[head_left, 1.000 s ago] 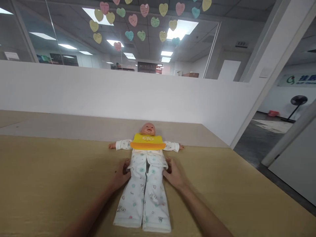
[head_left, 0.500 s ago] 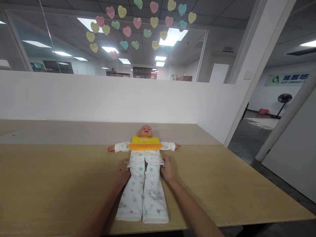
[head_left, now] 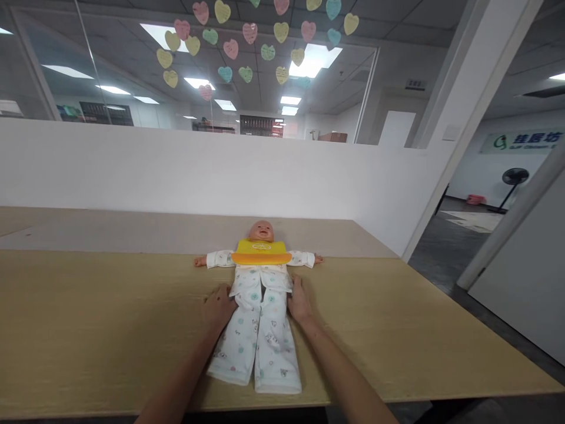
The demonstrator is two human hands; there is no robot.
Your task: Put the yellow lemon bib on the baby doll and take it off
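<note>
Head camera: left hand (head_left: pixel 219 307) and right hand (head_left: pixel 299 300), both grips spread flat, touching one baby doll's trousers (head_left: pixel 253 341).

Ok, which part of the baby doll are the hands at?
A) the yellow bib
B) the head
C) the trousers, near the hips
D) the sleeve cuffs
C: the left hand and right hand lie against the outer sides of the doll's printed trousers, below the yellow bib.
</note>
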